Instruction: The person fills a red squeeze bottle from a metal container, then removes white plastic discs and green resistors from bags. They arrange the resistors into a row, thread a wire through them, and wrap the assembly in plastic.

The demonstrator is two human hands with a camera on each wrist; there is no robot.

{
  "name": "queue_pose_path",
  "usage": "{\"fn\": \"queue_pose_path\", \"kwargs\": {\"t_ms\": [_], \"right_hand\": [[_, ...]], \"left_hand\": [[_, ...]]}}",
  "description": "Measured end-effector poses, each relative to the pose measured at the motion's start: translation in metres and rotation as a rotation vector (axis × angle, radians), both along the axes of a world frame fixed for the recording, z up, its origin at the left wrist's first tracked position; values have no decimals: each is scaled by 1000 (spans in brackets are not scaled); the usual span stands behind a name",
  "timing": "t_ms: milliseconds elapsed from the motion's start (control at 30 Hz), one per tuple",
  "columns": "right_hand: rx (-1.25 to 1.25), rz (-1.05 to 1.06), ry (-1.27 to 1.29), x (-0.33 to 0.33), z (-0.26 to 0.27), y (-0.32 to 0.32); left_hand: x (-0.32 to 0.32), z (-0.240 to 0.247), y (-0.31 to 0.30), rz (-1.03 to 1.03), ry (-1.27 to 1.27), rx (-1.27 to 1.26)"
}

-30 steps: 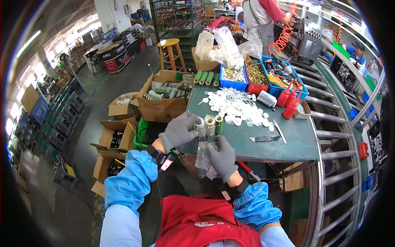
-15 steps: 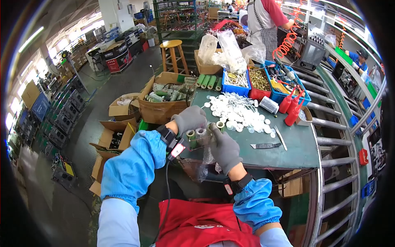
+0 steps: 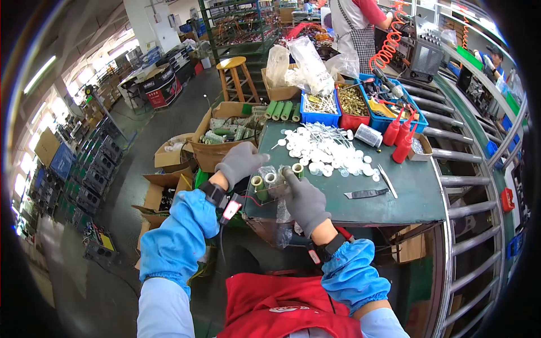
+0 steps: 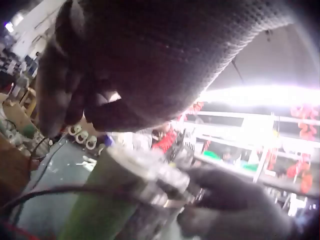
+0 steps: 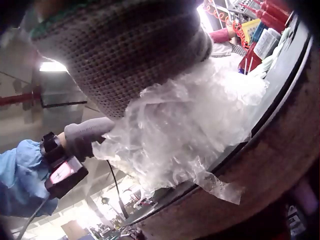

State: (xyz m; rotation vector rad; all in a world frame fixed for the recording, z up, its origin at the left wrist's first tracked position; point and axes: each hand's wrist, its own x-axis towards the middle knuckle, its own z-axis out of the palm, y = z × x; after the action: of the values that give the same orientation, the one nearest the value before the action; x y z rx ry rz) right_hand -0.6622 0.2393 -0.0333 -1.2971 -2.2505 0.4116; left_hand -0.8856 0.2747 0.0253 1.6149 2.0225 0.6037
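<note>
My gloved left hand point(image 3: 241, 164) is raised just left of a small group of tubes, its fingers loosely bent. No object shows between its fingers in the left wrist view. A green tube point(image 3: 260, 188) stands upright at the table's near left corner, beside a tube wrapped in clear plastic point(image 3: 270, 178). Another green tube point(image 3: 298, 169) stands by the fingertips of my gloved right hand point(image 3: 304, 201). That hand grips crumpled clear plastic film point(image 5: 185, 125) at the wrapped tube; film hangs past the table edge. A thin dark cable point(image 4: 75, 190) crosses before the green tube.
White discs with stems point(image 3: 327, 149) are heaped on the green table point(image 3: 389, 208). A black-handled blade point(image 3: 366, 194), red squeeze bottles point(image 3: 402, 147) and a blue parts bin point(image 3: 320, 112) lie beyond. A cardboard box point(image 3: 217, 146) of tubes stands left, a roller conveyor point(image 3: 465, 181) right.
My left hand moved right over the tubes, then drew back to their left, uncovering the green tube. My right hand shifted up to the tubes and stays at the film.
</note>
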Motion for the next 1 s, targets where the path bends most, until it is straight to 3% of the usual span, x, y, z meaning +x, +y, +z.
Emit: {"fn": "queue_pose_path", "kwargs": {"t_ms": [100,133,200,267,367,500,567,667,767,867,1000], "right_hand": [[2,3,6,-2,-3,2],[9,3,7,-2,-5,2],[24,2,1,0,-6,2],[38,9,-10,1,-5,1],[-1,-33,-29,-2,2,0],[48,-22,-2,-1,0,1],[56,-14,40,2,-1,-2],[40,-13,358,16,-2,-25],[-26,-52,510,10,-23,-41],[-192,-67,414,-15,-33,-41],[-120,-245,416,-58,-44,-34]], "left_hand": [[-1,-8,16,-98,-93,-281],[2,-11,18,-103,-14,-256],[-21,-39,41,-566,203,-74],[20,18,19,-543,417,-235],[43,16,18,-148,569,-200],[43,22,12,-171,745,-235],[33,22,6,-170,585,-129],[17,21,-12,-250,256,86],[28,25,-64,-453,374,247],[35,-11,-85,-365,336,437],[41,-26,-89,-335,338,509]]}}
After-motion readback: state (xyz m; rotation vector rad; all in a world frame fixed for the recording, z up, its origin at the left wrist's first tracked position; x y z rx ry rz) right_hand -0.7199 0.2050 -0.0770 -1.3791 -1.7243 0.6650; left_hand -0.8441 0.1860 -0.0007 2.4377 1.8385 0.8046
